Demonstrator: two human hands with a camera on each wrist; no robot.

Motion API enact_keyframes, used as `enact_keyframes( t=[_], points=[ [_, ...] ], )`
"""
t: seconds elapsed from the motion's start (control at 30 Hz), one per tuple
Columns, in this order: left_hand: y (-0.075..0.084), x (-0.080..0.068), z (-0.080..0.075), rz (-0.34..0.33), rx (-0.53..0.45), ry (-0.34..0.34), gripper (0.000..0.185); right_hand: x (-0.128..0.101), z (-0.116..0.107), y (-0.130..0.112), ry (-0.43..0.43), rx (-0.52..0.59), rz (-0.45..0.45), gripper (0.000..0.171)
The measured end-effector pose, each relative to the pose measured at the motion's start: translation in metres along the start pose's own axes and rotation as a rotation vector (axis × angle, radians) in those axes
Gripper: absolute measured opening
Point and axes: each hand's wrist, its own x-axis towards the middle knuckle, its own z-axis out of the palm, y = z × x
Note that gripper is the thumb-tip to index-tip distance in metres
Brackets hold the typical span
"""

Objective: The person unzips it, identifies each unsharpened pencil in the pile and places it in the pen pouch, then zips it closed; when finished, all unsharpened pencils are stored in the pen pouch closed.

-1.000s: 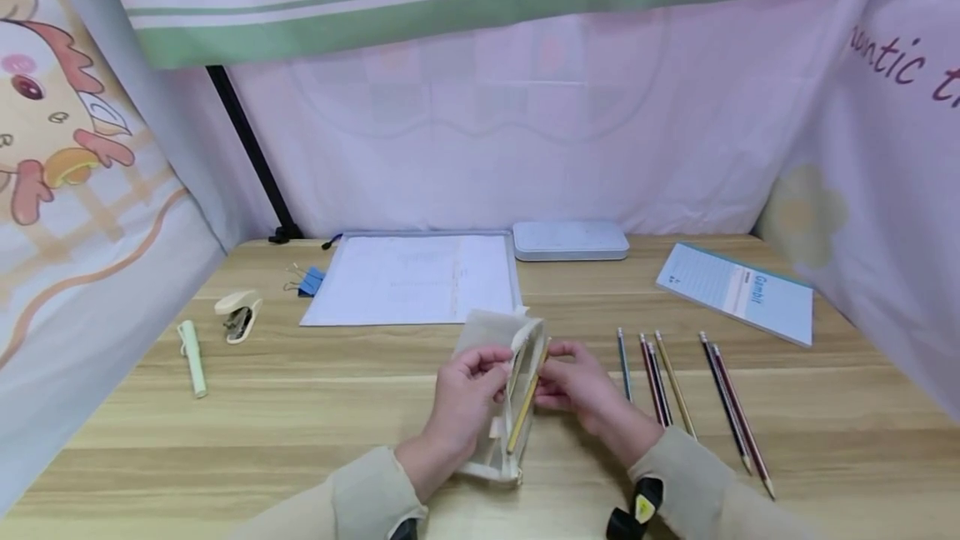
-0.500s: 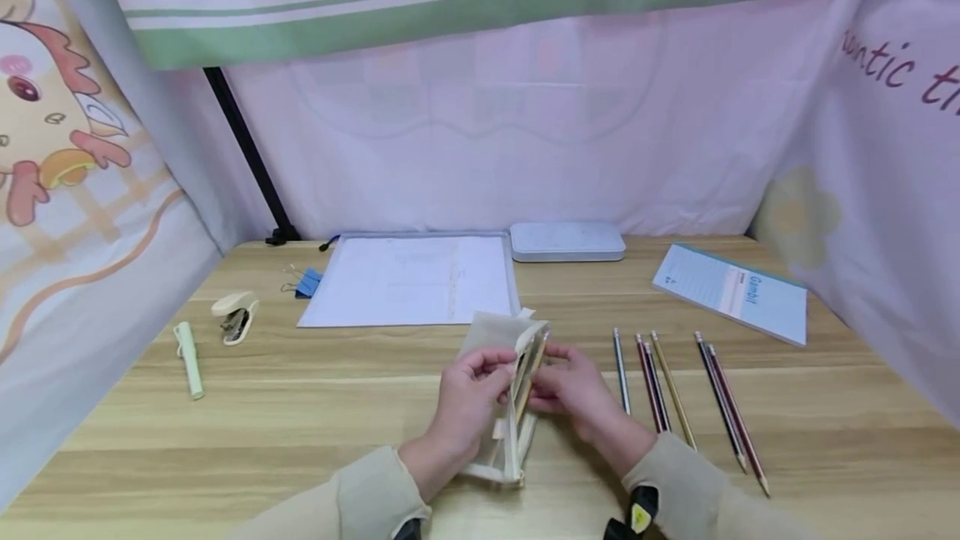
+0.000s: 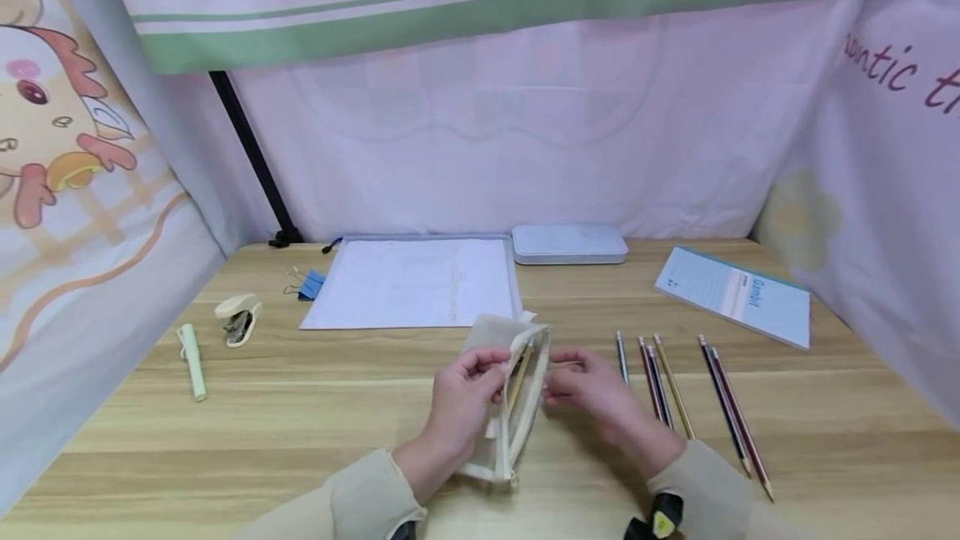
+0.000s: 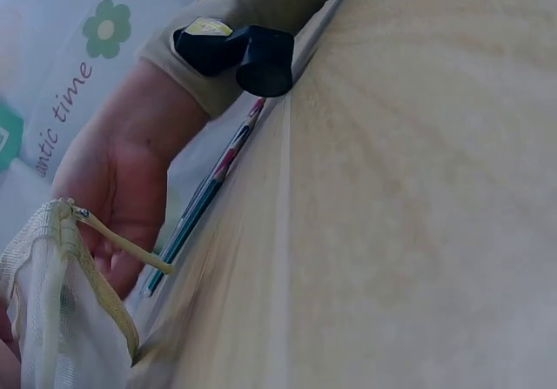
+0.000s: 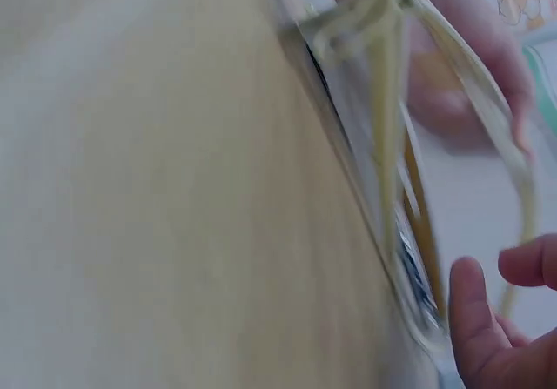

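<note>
A pale, semi-see-through zip pouch (image 3: 489, 440) stands on the table with its mouth parted. My left hand (image 3: 467, 398) pinches the left edge of that mouth between thumb and fingers. Inside the pouch lies a yellow pencil (image 3: 520, 377), which also shows in the right wrist view as a brownish-yellow pencil (image 5: 422, 232). Just right of the mouth is my right hand (image 3: 592, 390), its thumb and fingertips (image 5: 470, 293) apart with no pencil visible between them. Whether it touches the pouch edge is unclear. Several pencils (image 3: 675, 386) lie to its right.
Behind the pouch lies a white sheet on a board (image 3: 412, 282), with a pale flat case (image 3: 570, 245) beside it. A notepad (image 3: 735, 294) is at back right. On the left are a blue binder clip (image 3: 311, 284), a stapler (image 3: 240, 319) and a green pen (image 3: 192, 362).
My right hand has let go of the yellow pencil, which has gone down into the pouch, and has drawn back to the right. My left hand keeps its hold on the pouch edge.
</note>
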Motion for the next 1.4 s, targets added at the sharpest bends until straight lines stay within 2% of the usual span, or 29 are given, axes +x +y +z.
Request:
enact_keyframes(
  t=[0.2,0.37,0.6,0.83,1.2,1.4],
  points=[
    [0.001,0.001,-0.006,0.021,0.007,0.014,0.024,-0.007,-0.057,-0.008,-0.066,-0.196,-0.061,0.042],
    [0.002,0.001,-0.008,0.017,0.005,0.017,0.023,-0.011,-0.099,-0.005,-0.038,-0.375,-0.07,0.039],
    [0.003,0.001,-0.009,0.013,0.01,0.013,0.023,-0.014,-0.136,0.004,0.014,-0.602,-0.016,0.045],
    [0.002,0.001,-0.01,0.008,0.006,0.017,0.024,-0.01,-0.148,0.011,0.011,-0.624,0.02,0.048],
    [0.0,0.002,-0.01,0.009,0.003,0.031,0.024,-0.004,-0.145,0.01,0.026,-0.734,0.07,0.046],
    [-0.001,0.002,-0.01,0.007,0.004,0.031,0.023,-0.006,-0.146,0.011,0.017,-0.713,0.064,0.045]
  ],
)
